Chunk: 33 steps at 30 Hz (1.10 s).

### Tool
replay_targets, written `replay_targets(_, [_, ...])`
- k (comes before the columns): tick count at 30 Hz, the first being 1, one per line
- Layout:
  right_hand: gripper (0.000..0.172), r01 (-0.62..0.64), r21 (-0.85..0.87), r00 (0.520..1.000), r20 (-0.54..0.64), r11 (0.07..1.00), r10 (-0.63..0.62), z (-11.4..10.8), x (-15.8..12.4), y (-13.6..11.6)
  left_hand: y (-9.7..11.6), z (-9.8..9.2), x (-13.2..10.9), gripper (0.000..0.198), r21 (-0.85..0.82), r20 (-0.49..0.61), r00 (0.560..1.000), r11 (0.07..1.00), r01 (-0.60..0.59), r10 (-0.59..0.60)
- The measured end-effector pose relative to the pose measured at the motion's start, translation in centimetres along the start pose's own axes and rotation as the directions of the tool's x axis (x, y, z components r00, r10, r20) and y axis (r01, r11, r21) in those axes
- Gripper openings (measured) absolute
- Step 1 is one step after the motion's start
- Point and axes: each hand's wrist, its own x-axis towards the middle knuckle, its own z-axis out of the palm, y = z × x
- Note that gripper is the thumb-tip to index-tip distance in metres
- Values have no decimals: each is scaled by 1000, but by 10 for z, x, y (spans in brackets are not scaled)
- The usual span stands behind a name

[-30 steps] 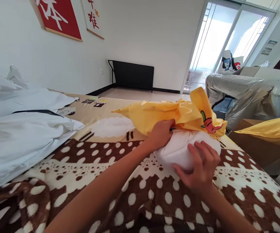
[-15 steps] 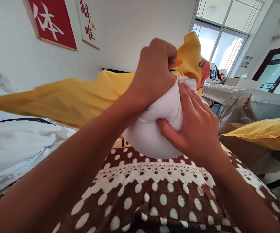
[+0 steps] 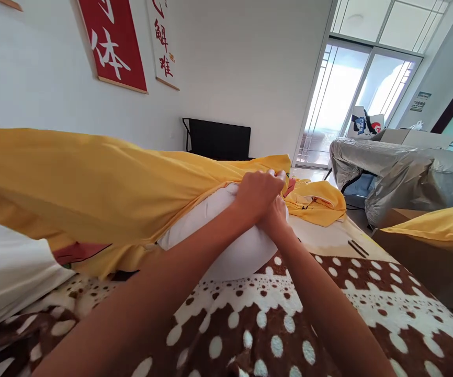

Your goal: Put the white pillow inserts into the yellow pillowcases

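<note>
A white pillow [image 3: 226, 251] lies on the brown dotted blanket [image 3: 289, 324], partly inside a yellow pillowcase [image 3: 93, 183] that stretches off to the left. My left hand [image 3: 258, 192] is closed on the pillowcase's edge at the top of the pillow. My right hand [image 3: 276, 219] sits just under it, pressed against the pillow, and its fingers are hidden behind my left hand. More of the yellow cloth, with a printed figure, bunches up beyond my hands [image 3: 316, 199].
White bedding [image 3: 7, 272] lies at the left. At the right, a yellow pillow [image 3: 438, 228] rests on a cardboard box [image 3: 418, 262]. Behind them stand a silver-covered sofa [image 3: 403, 167], a black panel [image 3: 218, 139] by the wall, and glass doors [image 3: 340, 99].
The pillow has come down from in front of me onto the blanket. The yellow pillowcase now covers more of it, and my hands have moved close together at its opening.
</note>
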Motion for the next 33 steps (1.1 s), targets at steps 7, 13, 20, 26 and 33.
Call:
replay_targets(7, [44,-68,163,993,-88,984,84,28,13,33,-23,35,15,26,191,-159,986,981,-20,51])
replay_targets(13, [47,124,310,983,-165,943,-75,41,19,49,-55,37,8,19,153,-226,974,986,71,-35])
replay_targets(20, [57,311,127,926,-263,942,-270,43,-46,47,-55,57,23,24,54,-241,961,987,153,-136])
replay_targets(26, [72,324,-52,915,-237,945,-326,52,-66,16,-45,50,17,23,156,-222,975,988,14,21])
replay_targets(33, [59,354,-80,924,-121,932,-362,56,-25,19,-15,55,5,18,131,5,982,974,-186,187])
